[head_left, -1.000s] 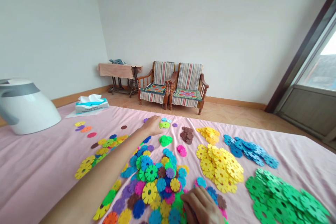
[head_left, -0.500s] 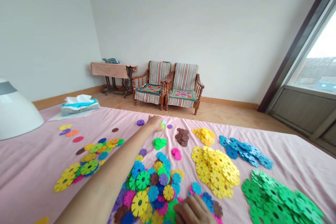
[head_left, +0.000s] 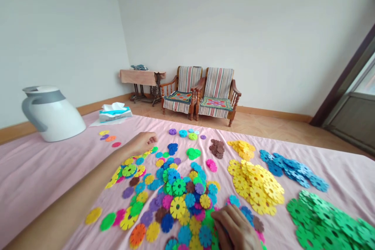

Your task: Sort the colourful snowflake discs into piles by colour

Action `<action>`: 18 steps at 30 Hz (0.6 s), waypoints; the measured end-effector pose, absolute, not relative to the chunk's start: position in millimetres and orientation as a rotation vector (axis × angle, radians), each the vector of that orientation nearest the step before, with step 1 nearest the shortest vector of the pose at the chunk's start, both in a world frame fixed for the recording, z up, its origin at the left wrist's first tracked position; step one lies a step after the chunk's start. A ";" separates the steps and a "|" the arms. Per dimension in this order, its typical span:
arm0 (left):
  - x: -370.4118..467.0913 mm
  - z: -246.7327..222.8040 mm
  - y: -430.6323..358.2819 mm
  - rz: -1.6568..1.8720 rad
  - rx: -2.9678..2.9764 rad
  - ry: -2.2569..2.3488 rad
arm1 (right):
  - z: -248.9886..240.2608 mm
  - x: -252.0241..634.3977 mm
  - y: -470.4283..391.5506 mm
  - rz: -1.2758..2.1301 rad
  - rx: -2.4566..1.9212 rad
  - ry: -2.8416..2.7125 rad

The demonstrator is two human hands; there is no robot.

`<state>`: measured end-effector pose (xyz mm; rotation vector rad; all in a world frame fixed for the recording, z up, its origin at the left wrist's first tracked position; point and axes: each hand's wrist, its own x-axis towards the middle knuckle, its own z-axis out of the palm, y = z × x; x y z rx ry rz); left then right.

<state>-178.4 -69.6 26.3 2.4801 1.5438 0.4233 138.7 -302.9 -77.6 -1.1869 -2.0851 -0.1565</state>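
Far left of the mixed pile [head_left: 178,199]: white jug [head_left: 54,112] leaning on the pink cloth [head_left: 35,168], tissue box [head_left: 115,112] just beyond it toward the wall. Few loose discs [head_left: 108,138] sitting between box and pile.

Left hand [head_left: 143,143] stretched out over the pile's far left edge, fingers curled in loosely, tips tucked under; can't tell if pinching a piece or just hovering. Yellow and green pieces right under and beside it.

Smack in the middle, the mixed pile itself: flat flower-shaped discs in every colour, overlapping, spread toward the near edge. Beyond the pile, small sorted clumps in a row: blue [head_left: 172,148], light green [head_left: 193,153], pink [head_left: 211,165], brown [head_left: 217,148], plus a few singles further back.

Right hand [head_left: 236,229] resting palm down on the pile's near right corner, fingers together and flat on the discs, not gripping anything visible.

Right of the pile, big yellow heap [head_left: 256,185], smaller yellow stack [head_left: 243,148] behind it. Further right, blue heap [head_left: 293,170], then green heap [head_left: 328,222] at the near right corner.

Way behind the pile, against the wall: sewing table [head_left: 143,80] and two striped chairs [head_left: 202,93].
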 end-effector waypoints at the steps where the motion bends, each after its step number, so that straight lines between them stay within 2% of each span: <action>1: -194.7 26.9 -71.0 0.386 2.453 1.591 | -76.3 138.6 -303.2 -0.151 -1.181 -2.089; 5: -238.3 17.8 -71.0 0.278 2.350 1.785 | -73.2 138.2 -303.7 -0.148 -1.170 -2.104; 9: -246.9 2.7 -72.8 0.254 2.291 1.863 | -72.9 139.1 -303.8 -0.165 -1.181 -2.098; 18: -227.2 10.7 -106.6 0.166 2.237 1.375 | -76.9 142.4 -301.9 -0.176 -1.186 -2.103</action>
